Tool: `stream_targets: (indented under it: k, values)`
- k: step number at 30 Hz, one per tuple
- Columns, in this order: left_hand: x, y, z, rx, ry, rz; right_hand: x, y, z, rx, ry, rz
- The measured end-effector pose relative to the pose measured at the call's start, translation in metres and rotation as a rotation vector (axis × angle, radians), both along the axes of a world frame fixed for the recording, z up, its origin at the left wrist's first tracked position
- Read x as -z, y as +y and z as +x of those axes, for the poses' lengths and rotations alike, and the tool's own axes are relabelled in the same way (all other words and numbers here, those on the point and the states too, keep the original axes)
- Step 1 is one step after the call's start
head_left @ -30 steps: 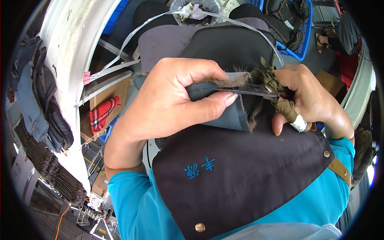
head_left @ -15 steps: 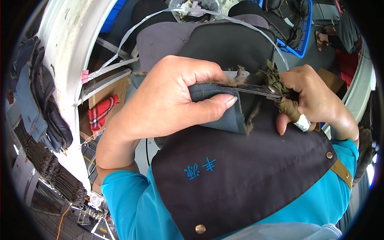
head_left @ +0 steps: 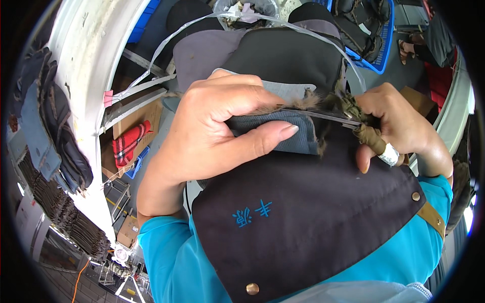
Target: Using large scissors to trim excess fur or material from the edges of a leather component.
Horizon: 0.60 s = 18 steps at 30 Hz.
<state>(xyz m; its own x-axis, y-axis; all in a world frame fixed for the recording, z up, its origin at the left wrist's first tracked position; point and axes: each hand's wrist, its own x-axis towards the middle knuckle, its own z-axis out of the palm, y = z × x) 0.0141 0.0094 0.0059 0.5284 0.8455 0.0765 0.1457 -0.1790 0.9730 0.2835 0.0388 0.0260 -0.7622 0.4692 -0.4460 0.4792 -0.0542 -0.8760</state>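
Observation:
In my left hand (head_left: 222, 121) is a blue-grey ribbed fabric piece (head_left: 298, 134) with brown fur along its edges, pinched between thumb and fingers. My right hand (head_left: 389, 121) grips scissors (head_left: 333, 117) whose handles are wrapped in olive cloth strips, with a white band near the lower loop. The blades point left and lie along the furry upper edge (head_left: 303, 102) of the piece. Behind my left fingers a pale grey sheet-like part (head_left: 290, 91) shows. Both hands are held over the dark apron (head_left: 303, 202) on my lap and chest.
A clear-rimmed bin (head_left: 275, 7) with scraps stands beyond my knees. To its right is a blue basket (head_left: 386, 40) of dark furry pieces. At left, a white table edge (head_left: 83, 65) carries stacked dark and blue pieces (head_left: 45, 121). Below it lies red plaid cloth (head_left: 131, 144).
My left hand has turned and tilted the fabric piece, showing more of the pale sheet behind it. The scissors have shifted slightly right and down along the furry edge.

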Motion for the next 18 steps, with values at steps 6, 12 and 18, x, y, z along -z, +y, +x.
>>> stream_targets:
  k: [6, 12, 18]
  values:
    - [-0.004, 0.005, 0.006, 0.044, 0.015, 0.019, -0.007, 0.011, 0.009, -0.142, -0.089, 0.474]
    - [-0.004, 0.007, 0.011, 0.070, -0.034, -0.017, -0.007, 0.011, 0.004, -0.158, -0.078, 0.586]
    - [-0.007, 0.008, 0.009, 0.096, -0.002, -0.064, -0.008, 0.012, 0.004, -0.144, -0.090, 0.595]
